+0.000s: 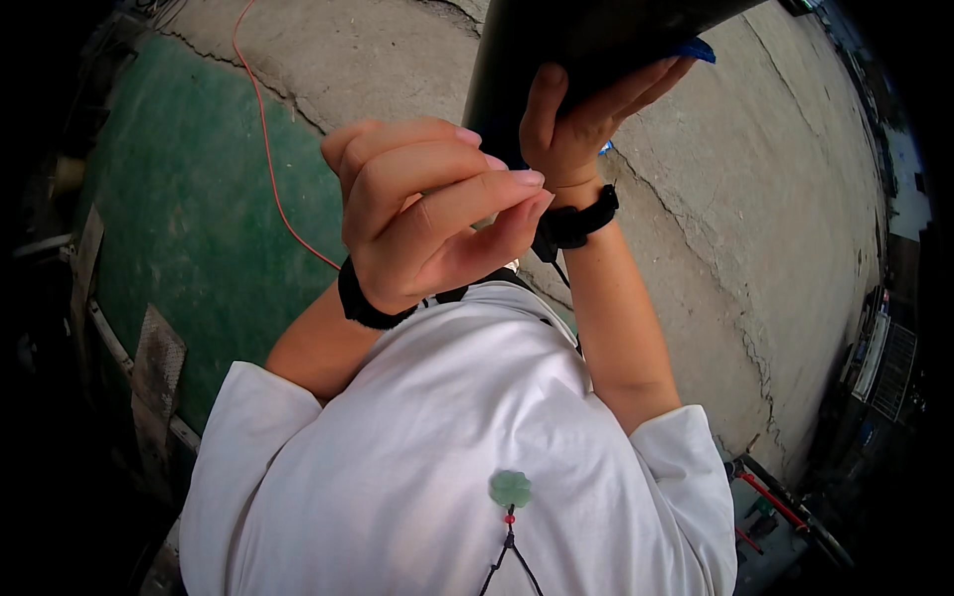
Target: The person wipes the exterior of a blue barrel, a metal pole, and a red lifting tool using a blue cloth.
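Both hands raised close to head cam, above white shirt point(417, 447). Right hand point(581, 124) wrapped on lower edge of big dark object point(576, 40) at top of frame, thumb one side, fingers other, prob. steadying it overhead; blue bit point(696, 48) peeking by fingertips. Kind of object: can't tell, only smooth dark underside in view. Long axis looks to run from top centre out toward upper right, tilted; near end over hands. Left hand point(432, 204) loosely curled, fingers bent inward, holding nothing visible, just beside object, not clearly touching. Black bands on both wrists point(581, 223). Green pendant point(511, 488) on cord at chest. Below: cracked concrete floor point(715, 228), green mat point(199, 219), orange cable point(268, 149) across both.
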The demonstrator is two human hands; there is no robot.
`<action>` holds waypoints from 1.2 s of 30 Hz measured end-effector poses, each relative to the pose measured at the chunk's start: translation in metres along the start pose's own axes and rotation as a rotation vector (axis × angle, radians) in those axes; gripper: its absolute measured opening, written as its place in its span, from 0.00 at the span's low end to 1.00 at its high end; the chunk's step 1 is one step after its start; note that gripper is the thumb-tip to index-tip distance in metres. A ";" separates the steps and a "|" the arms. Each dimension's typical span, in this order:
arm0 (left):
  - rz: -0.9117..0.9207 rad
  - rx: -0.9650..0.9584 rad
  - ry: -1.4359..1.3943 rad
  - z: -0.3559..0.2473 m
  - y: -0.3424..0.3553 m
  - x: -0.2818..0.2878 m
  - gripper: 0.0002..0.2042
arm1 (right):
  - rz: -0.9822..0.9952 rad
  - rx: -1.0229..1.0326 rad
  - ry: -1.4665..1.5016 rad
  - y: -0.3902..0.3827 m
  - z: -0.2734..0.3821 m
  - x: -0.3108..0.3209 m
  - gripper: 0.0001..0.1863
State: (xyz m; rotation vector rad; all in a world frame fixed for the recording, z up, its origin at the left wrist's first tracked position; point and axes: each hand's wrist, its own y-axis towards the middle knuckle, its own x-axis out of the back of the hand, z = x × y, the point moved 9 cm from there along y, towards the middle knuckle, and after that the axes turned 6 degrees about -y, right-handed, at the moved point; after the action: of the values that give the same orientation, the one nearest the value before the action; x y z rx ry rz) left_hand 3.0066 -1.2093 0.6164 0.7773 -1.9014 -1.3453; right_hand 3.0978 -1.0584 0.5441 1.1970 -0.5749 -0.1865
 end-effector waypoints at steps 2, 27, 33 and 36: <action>-0.031 0.034 -0.017 0.011 -0.007 -0.007 0.12 | -0.002 -0.008 0.016 0.002 0.003 0.001 0.46; 0.067 -0.087 0.075 0.069 0.091 -0.002 0.23 | -0.130 0.104 0.044 0.096 0.059 0.021 0.36; -0.319 0.116 -0.452 0.099 0.058 -0.055 0.18 | -0.226 -0.134 0.407 0.120 0.062 0.030 0.32; -0.221 0.378 -0.471 0.104 0.009 -0.075 0.22 | -0.125 0.020 0.339 0.076 0.025 0.017 0.38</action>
State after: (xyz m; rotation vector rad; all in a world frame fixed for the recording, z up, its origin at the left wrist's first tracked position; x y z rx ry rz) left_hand 2.9674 -1.0908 0.5867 0.9362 -2.5545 -1.4092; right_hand 3.0873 -1.0588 0.6253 1.2511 -0.2065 -0.0806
